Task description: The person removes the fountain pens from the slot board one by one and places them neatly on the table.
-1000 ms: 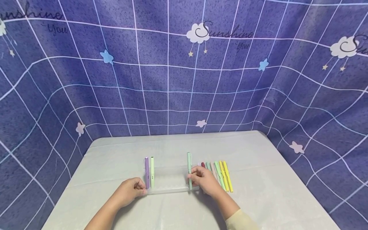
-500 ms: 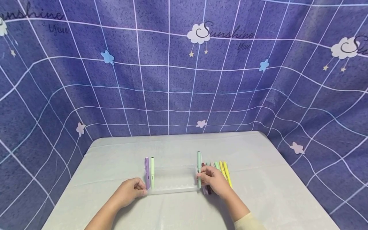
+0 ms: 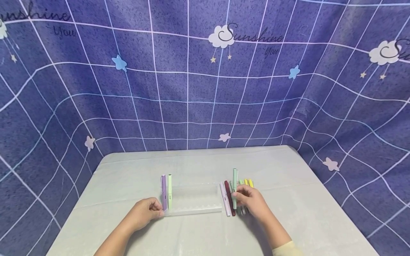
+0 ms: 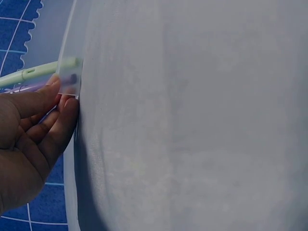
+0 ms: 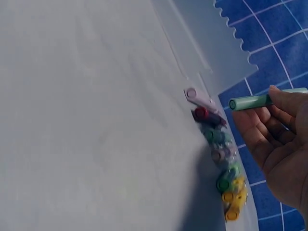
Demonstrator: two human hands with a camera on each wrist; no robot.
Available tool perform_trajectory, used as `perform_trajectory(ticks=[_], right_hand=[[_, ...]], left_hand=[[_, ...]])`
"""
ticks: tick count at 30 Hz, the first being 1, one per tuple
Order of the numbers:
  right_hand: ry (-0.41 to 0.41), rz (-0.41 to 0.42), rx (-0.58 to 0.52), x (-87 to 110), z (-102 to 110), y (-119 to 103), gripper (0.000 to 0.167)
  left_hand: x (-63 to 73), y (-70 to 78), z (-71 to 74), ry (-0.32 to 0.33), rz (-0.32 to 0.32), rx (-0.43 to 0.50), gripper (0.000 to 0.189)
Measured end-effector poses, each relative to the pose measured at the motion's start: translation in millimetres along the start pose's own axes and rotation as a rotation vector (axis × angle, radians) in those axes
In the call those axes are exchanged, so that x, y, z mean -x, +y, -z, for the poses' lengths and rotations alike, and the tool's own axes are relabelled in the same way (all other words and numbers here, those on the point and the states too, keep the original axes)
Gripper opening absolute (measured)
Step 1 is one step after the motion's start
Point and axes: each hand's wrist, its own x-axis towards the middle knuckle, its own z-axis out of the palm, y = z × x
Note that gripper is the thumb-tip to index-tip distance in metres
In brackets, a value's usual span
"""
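My left hand (image 3: 145, 214) pinches the near left corner of a clear plastic pen rack (image 3: 195, 212), which has a scalloped edge. Two pens sit in the rack's left end: a purple pen (image 3: 164, 193) and a light green pen (image 3: 170, 192). Between the thumb and fingers of my right hand (image 3: 253, 201) is a mint green pen (image 3: 235, 188), held over the row of pens to the right of the rack. The right wrist view shows this mint green pen (image 5: 252, 102) end-on, raised beside the hand.
Right of the rack lies a row of pens: a pale lilac pen (image 3: 225, 200), a dark red pen (image 3: 228, 197), several greenish and pinkish ones, and yellow pens (image 3: 251, 183) at the far end, partly behind my right hand. A patterned blue curtain (image 3: 192, 89) surrounds the white table (image 3: 153, 163).
My right hand has moved right with the mint green pen, from over the rack's right end to over the row of pens. My left hand has stayed at the rack's corner.
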Motion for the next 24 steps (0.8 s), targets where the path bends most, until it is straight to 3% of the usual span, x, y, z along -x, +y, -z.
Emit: perform_trajectory(ticks=[15,24], right_hand=[[0.145,-0.083,0.074,6.5,42,16,0.028],[0.204,-0.154,0.252,5.5,65,25,0.023]], left_hand=[[-0.4,-0.2,-1.6,0.01,0.003,0.0,0.016],[-0.5,-0.3,-0.9,0.006,0.004,-0.004,0.017]])
